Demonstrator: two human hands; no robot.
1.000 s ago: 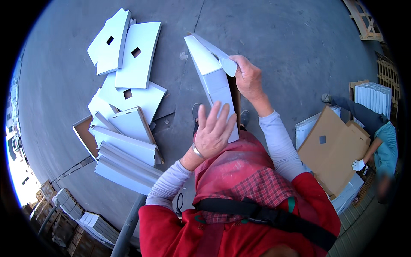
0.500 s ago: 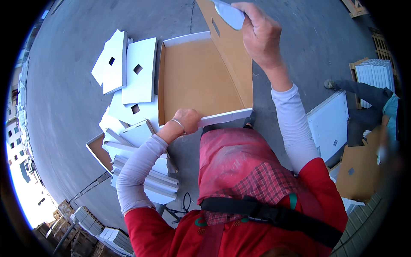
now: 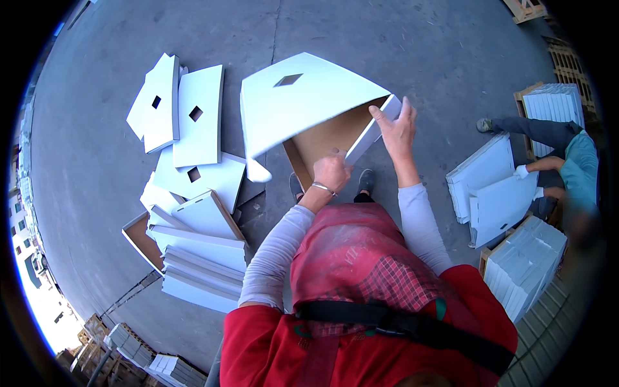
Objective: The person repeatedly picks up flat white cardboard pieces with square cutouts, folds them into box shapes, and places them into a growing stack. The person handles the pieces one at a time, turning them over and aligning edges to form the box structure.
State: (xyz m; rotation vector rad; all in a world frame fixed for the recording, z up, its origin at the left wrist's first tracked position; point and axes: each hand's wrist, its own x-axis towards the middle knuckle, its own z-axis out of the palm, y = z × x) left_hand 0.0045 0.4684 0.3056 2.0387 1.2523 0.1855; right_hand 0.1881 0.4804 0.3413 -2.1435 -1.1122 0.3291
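A large cardboard box [image 3: 374,132], white outside and brown inside, is tilted in front of me. Its white lid [image 3: 309,97], with a diamond-shaped cut-out, is folded over most of the opening, and a flap hangs from the lid's left corner. My left hand [image 3: 332,171] is closed on the rim of the box's near wall. At that wall's right end is my right hand [image 3: 396,132], its thumb and fingers spread around the corner and seemingly touching it. Part of the brown inside shows between lid and wall.
To the left lie several flat white boxes [image 3: 198,129] with diamond cut-outs and a pile of folded ones [image 3: 200,271]. At right, a co-worker [image 3: 580,168] in gloves handles a white panel [image 3: 503,200] beside stacked white cardboard [image 3: 525,264]. Wooden pallets [image 3: 567,71] stand beyond.
The lid has swung over the box from the right, hiding most of the brown inside. My right hand has come down to the box corner; my left hand has shifted right along the wall.
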